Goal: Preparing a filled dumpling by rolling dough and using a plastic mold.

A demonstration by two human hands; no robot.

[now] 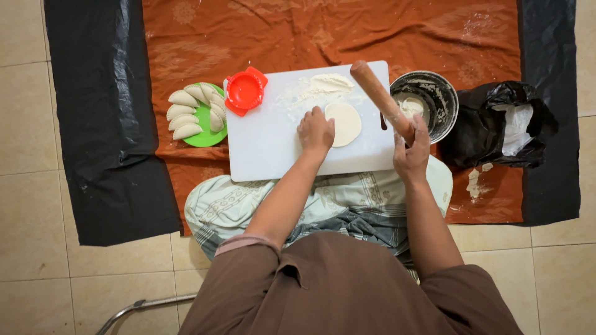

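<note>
left hand (315, 131): yours, palm down, fingers together, resting on the white cutting board (261, 146), fingertips touching the left edge of the dough round (345, 123).
right hand (411, 151): yours, fist clamped on one end of the wooden rolling pin (377, 94); the pin tilts up and away over the board's right edge, clear of the dough.
dough round: flat, pale, lies on the board right of centre, just below the loose flour pile (323, 85).
red dumpling press (245, 90): at the board's top-left corner, overlapping it.
green plate (208, 133): left of the board, holds folded dumplings (184, 114).
metal bowl (434, 93): just right of the board, floured inside.
black bag (496, 124): right of the bowl, on the orange cloth (310, 31).
</note>
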